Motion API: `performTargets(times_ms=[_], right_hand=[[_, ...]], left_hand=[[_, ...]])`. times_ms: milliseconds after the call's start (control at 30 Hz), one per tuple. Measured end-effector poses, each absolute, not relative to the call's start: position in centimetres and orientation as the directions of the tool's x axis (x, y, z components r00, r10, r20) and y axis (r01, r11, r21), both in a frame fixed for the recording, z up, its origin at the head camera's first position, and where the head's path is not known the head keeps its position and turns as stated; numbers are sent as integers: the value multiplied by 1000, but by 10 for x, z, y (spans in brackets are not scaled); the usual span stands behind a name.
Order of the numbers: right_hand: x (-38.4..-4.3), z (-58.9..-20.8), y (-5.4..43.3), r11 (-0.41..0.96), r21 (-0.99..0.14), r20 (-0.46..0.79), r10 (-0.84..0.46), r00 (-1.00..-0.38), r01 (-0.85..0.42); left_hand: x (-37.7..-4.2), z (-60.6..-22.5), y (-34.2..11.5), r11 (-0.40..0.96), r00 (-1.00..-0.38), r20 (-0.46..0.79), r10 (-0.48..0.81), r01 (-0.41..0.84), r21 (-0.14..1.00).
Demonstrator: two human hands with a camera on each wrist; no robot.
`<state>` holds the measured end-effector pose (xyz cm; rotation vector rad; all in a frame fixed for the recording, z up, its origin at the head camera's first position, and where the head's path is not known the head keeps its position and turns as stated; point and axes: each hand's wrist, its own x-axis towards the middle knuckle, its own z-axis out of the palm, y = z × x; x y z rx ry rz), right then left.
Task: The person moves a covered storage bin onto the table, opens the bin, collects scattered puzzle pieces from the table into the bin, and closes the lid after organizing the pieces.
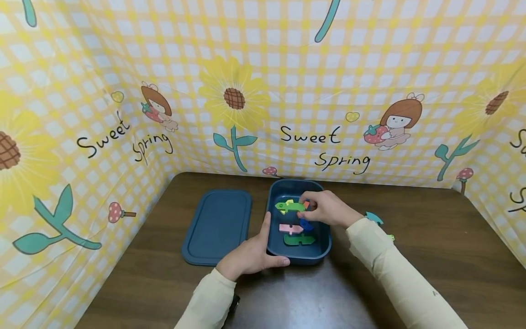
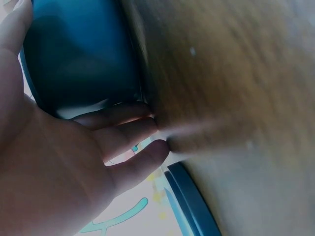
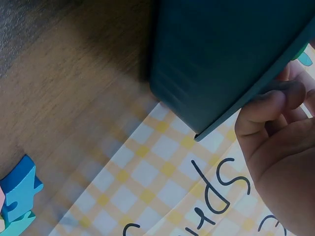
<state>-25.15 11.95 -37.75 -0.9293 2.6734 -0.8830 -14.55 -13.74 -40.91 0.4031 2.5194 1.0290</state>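
Observation:
A dark blue rectangular box stands uncovered on the table. My left hand steadies its near left corner, fingers straight along the side wall and thumb against the front; the left wrist view shows those fingers extended beside the box. Over the far right part of the box, my right hand pinches one end of a light green, pointed flat puzzle piece. Yellow and orange bits show around that piece. Below it in the box lie a pink piece, a blue piece and a dark green piece.
A dark blue lid lies flat left of the box. Right of the box, partly hidden by the right sleeve, are more pieces, including a teal piece. A yellow checked cloth hangs behind the brown table.

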Motion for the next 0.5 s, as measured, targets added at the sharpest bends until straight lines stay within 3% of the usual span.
performTargets(times_ms=[500], right_hand=[[-255, -380, 116, 702, -510, -35, -595, -803, -498]], left_hand=[[-147, -411, -137, 688, -883, -243, 401, 116, 717]])
